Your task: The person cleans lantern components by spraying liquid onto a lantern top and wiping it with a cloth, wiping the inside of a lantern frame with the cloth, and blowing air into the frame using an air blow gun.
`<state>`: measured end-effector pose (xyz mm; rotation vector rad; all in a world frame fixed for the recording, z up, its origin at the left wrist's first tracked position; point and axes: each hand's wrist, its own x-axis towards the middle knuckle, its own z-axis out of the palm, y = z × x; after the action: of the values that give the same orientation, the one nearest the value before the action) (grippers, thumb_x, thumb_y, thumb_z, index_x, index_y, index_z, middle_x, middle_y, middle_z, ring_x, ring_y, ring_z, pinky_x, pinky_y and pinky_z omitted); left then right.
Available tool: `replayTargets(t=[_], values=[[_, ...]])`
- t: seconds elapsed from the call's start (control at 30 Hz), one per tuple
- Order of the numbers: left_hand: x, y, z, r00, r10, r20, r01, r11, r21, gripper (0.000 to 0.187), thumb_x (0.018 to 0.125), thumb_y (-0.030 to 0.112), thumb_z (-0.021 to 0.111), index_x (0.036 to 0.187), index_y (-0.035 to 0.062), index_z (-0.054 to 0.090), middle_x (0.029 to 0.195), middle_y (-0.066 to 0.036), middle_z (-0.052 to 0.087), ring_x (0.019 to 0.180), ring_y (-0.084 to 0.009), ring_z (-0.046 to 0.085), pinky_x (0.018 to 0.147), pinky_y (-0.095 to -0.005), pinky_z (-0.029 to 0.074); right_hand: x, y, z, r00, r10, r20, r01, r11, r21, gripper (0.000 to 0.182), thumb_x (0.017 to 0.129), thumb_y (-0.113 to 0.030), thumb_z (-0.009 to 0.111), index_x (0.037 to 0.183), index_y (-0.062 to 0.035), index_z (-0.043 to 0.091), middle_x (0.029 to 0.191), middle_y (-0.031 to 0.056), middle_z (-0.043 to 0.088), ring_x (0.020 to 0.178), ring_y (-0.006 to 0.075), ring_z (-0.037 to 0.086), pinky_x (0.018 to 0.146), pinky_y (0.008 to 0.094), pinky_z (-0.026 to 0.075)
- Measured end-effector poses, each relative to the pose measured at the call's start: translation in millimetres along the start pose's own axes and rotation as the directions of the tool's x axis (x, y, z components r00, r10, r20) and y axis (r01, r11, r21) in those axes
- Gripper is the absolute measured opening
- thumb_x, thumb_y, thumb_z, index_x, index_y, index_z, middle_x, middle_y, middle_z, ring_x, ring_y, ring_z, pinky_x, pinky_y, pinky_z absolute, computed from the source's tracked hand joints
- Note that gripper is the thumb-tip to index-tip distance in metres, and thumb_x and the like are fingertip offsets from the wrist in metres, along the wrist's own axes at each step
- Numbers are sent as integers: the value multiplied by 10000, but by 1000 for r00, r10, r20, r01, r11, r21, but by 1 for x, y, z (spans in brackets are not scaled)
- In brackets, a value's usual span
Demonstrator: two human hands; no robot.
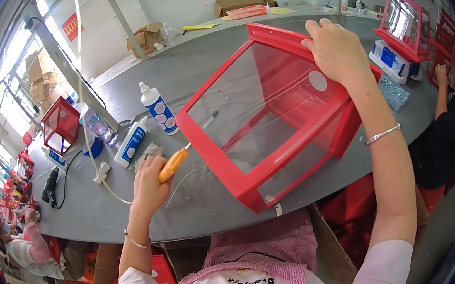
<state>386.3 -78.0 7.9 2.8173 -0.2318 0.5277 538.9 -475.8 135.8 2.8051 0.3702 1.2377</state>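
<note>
Lying tilted on the long grey worktable (pixel 135 210), the red plastic box frame with clear panels (pixel 266 118) sits right in front of the person, its open face turned toward them. The right hand (pixel 336 50) rests on the frame's top far edge, fingers curled over the red rim and holding it. The left hand (pixel 150 181) is closed around the orange handle of a screwdriver (pixel 181 156), whose metal shaft points up and into the frame's open front. Just left of the frame stand two white squeeze bottles with blue labels (pixel 145 121), one leaning. Farther left on the table is a smaller red framed box (pixel 61 126). Another person's hand (pixel 442 71) shows at the far right edge, near more red frames (pixel 406 25).
</note>
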Motion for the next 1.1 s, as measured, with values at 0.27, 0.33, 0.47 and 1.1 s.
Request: replayTargets(t=[0.27, 0.33, 0.47, 1.1], values=[[-3, 20, 9, 1000, 13, 5, -11, 971, -237, 279, 804, 87, 725, 1052, 49, 603, 982, -159, 580, 909, -379, 593, 783, -414, 471, -4, -1, -2, 999, -11, -41, 11, 1000, 14, 257, 957, -292, 588, 1021, -44, 562, 979, 142, 637, 961, 338, 654, 799, 446, 541], [-10, 12, 6, 988, 20, 151, 18, 969, -247, 307, 790, 85, 743, 1064, 50, 610, 988, -149, 581, 920, -371, 595, 786, -410, 476, -5, -3, -5, 999, -12, -35, 12, 1000, 22, 253, 951, -288, 596, 1002, -44, 557, 979, 136, 637, 956, 333, 653, 799, 445, 541], [-39, -8, -11, 984, -32, 173, 68, 976, -207, 403, 749, 112, 787, 1110, 57, 617, 1010, -140, 581, 930, -362, 595, 805, -400, 483, -5, -7, -8, 999, -36, -35, 37, 999, 27, 242, 940, -278, 607, 976, -45, 549, 976, 122, 636, 958, 324, 650, 792, 449, 539], [-48, -13, 3, 945, 186, 270, 99, 624, -775, 551, 844, 212, 725, 1335, 28, 557, 1274, -171, 585, 1152, -274, 599, 981, -363, 456, -70, 10, -19, 872, 82, -482, 141, 902, 409, 69, 934, -38, 600, 985, -1, 574, 897, 113, 541, 805, 234, 561, 748, 315, 453]])
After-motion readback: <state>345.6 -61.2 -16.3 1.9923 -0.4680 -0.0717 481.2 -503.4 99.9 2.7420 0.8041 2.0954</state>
